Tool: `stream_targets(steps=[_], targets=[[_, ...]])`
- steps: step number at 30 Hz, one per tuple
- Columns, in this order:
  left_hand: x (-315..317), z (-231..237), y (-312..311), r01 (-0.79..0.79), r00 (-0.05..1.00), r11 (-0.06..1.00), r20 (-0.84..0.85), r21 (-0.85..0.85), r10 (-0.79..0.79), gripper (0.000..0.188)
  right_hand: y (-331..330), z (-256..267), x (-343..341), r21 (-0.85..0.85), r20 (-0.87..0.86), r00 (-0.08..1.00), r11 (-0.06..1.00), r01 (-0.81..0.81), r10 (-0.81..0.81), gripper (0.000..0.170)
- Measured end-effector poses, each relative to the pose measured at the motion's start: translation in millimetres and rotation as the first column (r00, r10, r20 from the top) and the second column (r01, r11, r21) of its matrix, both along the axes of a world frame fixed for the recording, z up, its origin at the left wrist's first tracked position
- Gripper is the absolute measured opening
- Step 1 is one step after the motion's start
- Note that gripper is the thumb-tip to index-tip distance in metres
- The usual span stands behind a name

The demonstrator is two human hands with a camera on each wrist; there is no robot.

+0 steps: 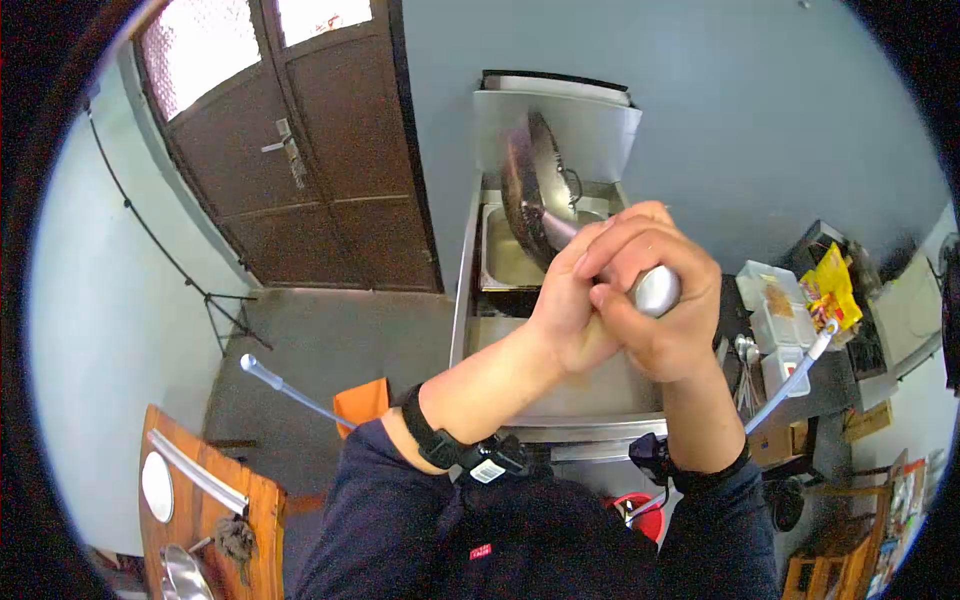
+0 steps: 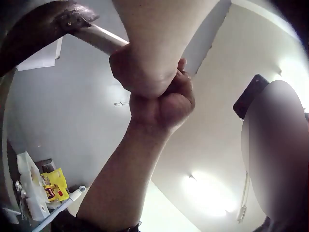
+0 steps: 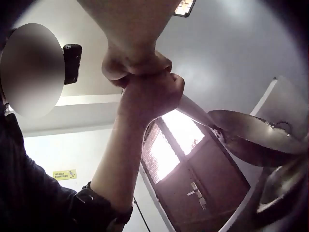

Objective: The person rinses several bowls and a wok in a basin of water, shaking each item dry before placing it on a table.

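Note:
A wok (image 1: 523, 190) is held up on edge over the steel counter, its dark underside to the left and its lighter inside to the right. A small loop handle (image 1: 573, 186) sits on its far rim. My left hand (image 1: 568, 300) grips the long handle (image 3: 194, 109) nearer the wok. Behind it, my right hand (image 1: 680, 300) wraps the rear part, and the rounded metal handle end (image 1: 656, 291) pokes out. Both hands are pressed together, so most of the grip is hidden. Below the wok, a rectangular steel basin (image 1: 492, 262) partly shows.
On the right, clear plastic boxes (image 1: 775, 320), a yellow packet (image 1: 832, 285) and several metal utensils (image 1: 745, 365) stand on a dark counter. An orange container (image 1: 362, 404) and a wooden table (image 1: 262, 505) are at the left. A red bucket (image 1: 645, 517) stands below the counter.

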State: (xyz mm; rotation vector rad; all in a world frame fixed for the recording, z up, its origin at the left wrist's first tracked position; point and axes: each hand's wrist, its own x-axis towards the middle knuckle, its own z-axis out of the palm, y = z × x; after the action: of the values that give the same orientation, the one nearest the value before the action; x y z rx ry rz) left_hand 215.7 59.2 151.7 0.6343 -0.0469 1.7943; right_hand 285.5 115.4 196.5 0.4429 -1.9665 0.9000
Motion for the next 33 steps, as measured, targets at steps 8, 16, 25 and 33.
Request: stream_targets(steps=[8, 16, 25, 33], targets=[[-4, 4, 25, 0.081, 0.988, 0.993, 0.140, -0.086, -0.069, 0.021, 27, -9, -11, -0.073, -0.055, 0.997, 0.996, -0.053, 0.049, 0.017], [-17, -13, 48, 0.110, 0.987, 0.994, 0.111, 0.027, -0.113, 0.024, 47, -22, -23, -0.146, -0.054, 0.997, 0.988, -0.058, 0.051, 0.013], [-21, -23, 61, 0.004, 0.999, 0.999, 0.041, -0.032, -0.003, 0.027, 59, -32, -29, -0.169, -0.032, 0.999, 0.985, -0.035, 0.030, 0.017], [-35, -62, 80, -0.352, 0.891, 0.933, -0.333, -0.074, 0.309, 0.033, 76, -48, -35, -0.218, -0.041, 0.999, 0.976, -0.007, -0.003, 0.013]])
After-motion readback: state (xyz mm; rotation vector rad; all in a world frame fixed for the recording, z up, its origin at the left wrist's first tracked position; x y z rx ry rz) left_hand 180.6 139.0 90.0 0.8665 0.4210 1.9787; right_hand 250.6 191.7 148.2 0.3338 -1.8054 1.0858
